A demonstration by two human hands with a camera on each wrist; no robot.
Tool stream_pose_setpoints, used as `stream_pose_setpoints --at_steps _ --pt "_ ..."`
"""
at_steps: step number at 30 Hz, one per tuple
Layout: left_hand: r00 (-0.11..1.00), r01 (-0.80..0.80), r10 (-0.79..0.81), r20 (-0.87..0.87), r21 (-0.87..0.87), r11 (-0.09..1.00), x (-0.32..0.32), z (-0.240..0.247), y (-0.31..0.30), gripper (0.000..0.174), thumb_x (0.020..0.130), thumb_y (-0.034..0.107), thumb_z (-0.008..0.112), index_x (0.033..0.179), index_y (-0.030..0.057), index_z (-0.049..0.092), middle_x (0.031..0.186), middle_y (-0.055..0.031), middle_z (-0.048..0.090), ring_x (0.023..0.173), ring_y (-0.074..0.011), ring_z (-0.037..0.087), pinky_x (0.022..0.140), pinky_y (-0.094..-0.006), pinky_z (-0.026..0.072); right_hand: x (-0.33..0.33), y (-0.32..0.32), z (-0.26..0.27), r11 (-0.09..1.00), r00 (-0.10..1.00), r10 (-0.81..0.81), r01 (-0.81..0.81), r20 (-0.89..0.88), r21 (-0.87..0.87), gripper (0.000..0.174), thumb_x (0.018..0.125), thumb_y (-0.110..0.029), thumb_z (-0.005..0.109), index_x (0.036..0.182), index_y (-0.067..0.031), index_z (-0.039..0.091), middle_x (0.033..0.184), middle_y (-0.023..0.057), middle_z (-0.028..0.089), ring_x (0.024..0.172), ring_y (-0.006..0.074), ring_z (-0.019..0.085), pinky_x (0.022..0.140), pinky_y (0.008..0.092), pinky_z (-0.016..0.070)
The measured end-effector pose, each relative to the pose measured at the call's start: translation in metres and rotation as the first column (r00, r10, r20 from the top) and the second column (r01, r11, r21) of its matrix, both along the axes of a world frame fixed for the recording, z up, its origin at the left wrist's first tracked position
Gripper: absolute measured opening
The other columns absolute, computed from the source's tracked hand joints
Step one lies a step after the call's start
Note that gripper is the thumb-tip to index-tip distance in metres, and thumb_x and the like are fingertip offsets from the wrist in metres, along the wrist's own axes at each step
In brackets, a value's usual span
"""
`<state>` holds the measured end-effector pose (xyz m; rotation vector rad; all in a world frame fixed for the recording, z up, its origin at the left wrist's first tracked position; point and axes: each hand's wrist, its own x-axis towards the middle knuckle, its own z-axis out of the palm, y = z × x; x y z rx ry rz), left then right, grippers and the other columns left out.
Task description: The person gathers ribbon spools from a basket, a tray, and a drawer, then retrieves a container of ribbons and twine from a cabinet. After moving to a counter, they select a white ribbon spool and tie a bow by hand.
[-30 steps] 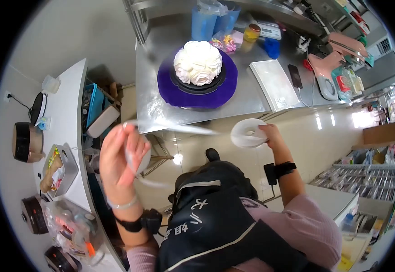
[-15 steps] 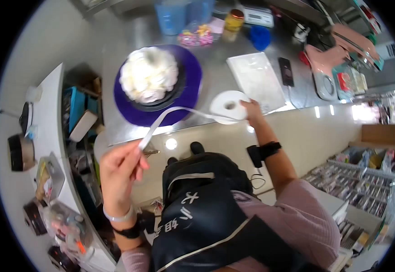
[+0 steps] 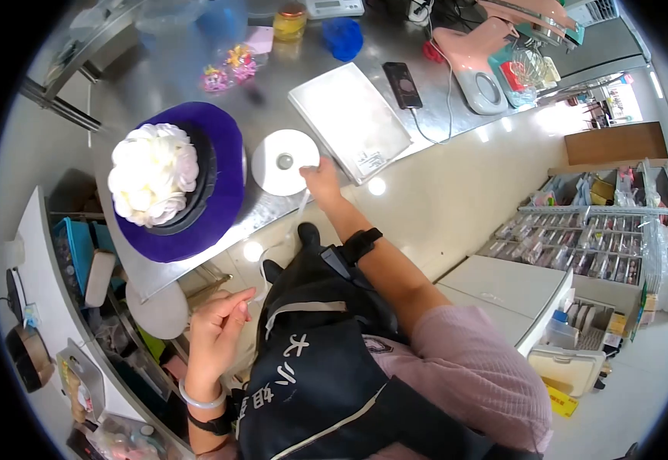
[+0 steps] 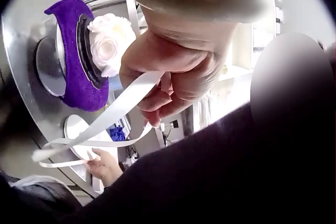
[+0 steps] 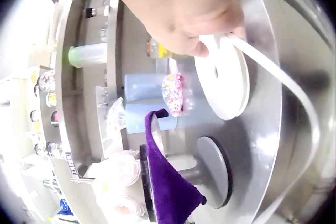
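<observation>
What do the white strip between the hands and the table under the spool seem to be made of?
The strip looks like satin ribbon: smooth, faintly glossy, bending in soft loops. The table under the spool looks like brushed stainless steel: grey, with blurred reflections. Neither is certain.

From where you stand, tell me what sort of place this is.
Probably a cake shop's workroom: a white rosette cake on a purple board, a steel counter, a pink stand mixer, and a ribbon spool.
</observation>
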<state>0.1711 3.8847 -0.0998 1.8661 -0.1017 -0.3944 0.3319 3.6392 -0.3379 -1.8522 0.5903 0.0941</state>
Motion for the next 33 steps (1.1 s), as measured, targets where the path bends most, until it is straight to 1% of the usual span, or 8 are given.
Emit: stream_pose_setpoints --at_steps 7,14,16,20,24,25,30,33 --pt "0.999 -0.046 0.046 0.006 0.039 0.998 0.03 -0.013 -0.045 0.023 0.087 -0.002 0.053 0.106 0.0005 0.064 0.071 -0.0031 0.054 0.059 -0.0072 0.05 0.051 -0.0186 0.0379 0.0 -0.116 0.05 0.955 0.924 0.175 -0.076 0.339 -0.285 0.031 0.077 -0.014 0.066 0.103 0.0006 0.058 0.1 0.0147 0.062 0.088 0.0248 0.063 0.073 0.0347 0.0495" --pt "0.964 -0.195 0.174 -0.202 -0.087 0.977 0.099 -0.036 -0.144 0.028 0.085 -0.005 0.055 0.112 -0.001 0.059 0.081 -0.0064 0.063 0.064 -0.0076 0.054 0.058 -0.0193 0.0444 0.073 -0.262 0.061 0.887 0.956 0.182 -0.06 0.228 -0.458 0.024 0.079 -0.011 0.064 0.101 -0.0005 0.06 0.091 0.0121 0.065 0.077 0.02 0.065 0.063 0.0321 0.0508" --pt "0.949 -0.223 0.186 -0.253 -0.126 0.967 0.128 -0.03 -0.185 0.028 0.084 -0.007 0.055 0.111 -0.0026 0.057 0.079 -0.0059 0.064 0.065 -0.0081 0.055 0.06 -0.0201 0.0451 0.084 -0.263 0.09 0.925 0.91 0.363 -0.326 0.201 -0.194 0.025 0.084 -0.008 0.059 0.107 0.0 0.06 0.098 0.0093 0.065 0.082 0.0154 0.064 0.067 0.0269 0.0511" --pt "0.946 -0.228 0.179 -0.269 -0.165 0.96 0.173 -0.019 -0.249 0.012 0.083 -0.008 0.055 0.093 -0.0003 0.053 0.081 -0.0069 0.063 0.072 -0.0103 0.06 0.064 -0.0212 0.0468 0.086 -0.215 0.14 0.598 0.521 0.605 -0.797 0.602 0.088 0.027 0.087 -0.015 0.059 0.109 0.0001 0.059 0.109 0.0106 0.062 0.092 0.019 0.063 0.079 0.0325 0.0493" --pt "0.943 -0.295 0.257 -0.21 -0.174 0.94 0.193 -0.005 -0.269 0.014 0.083 -0.007 0.055 0.094 0.0017 0.05 0.082 -0.0066 0.062 0.076 -0.0108 0.059 0.064 -0.0214 0.0468 0.105 -0.198 0.181 0.255 0.325 0.88 -0.939 0.346 0.232 0.025 0.087 -0.025 0.06 0.086 -0.0005 0.063 0.078 0.0156 0.064 0.071 0.0297 0.062 0.063 0.0362 0.0461" --pt "0.922 -0.366 0.329 -0.204 -0.187 0.911 0.195 -0.005 -0.267 0.018 0.082 -0.007 0.058 0.096 0.001 0.051 0.081 -0.0068 0.062 0.073 -0.0111 0.059 0.064 -0.0219 0.0467 0.106 -0.194 0.18 0.355 0.339 0.804 -0.933 0.489 0.063 0.031 0.086 -0.028 0.06 0.07 -0.0017 0.059 0.06 0.0138 0.057 0.057 0.0321 0.056 0.052 0.0367 0.04" --pt "0.866 -0.459 0.402 -0.298 -0.153 0.875 0.193 -0.005 -0.264 0.013 0.085 0.01 0.063 0.087 -0.0024 0.059 0.075 -0.0066 0.062 0.06 -0.0103 0.056 0.055 -0.0199 0.041 0.127 -0.2 0.184 0.368 0.342 0.726 -0.926 0.596 0.082 0.031 0.087 -0.025 0.059 0.068 -0.0015 0.056 0.054 0.009 0.055 0.045 0.025 0.049 0.046 0.0342 0.0359" --pt "0.887 -0.405 0.322 -0.332 -0.223 0.887 0.182 -0.009 -0.255 0.022 0.087 0.019 0.061 0.084 -0.0029 0.06 0.07 -0.008 0.061 0.054 -0.0113 0.053 0.049 -0.0197 0.0376 0.135 -0.201 0.184 0.243 0.5 0.643 -0.852 0.581 0.464 0.031 0.091 -0.023 0.055 0.071 0.0003 0.06 0.053 0.0033 0.053 0.047 0.009 0.041 0.047 0.0268 0.0334"
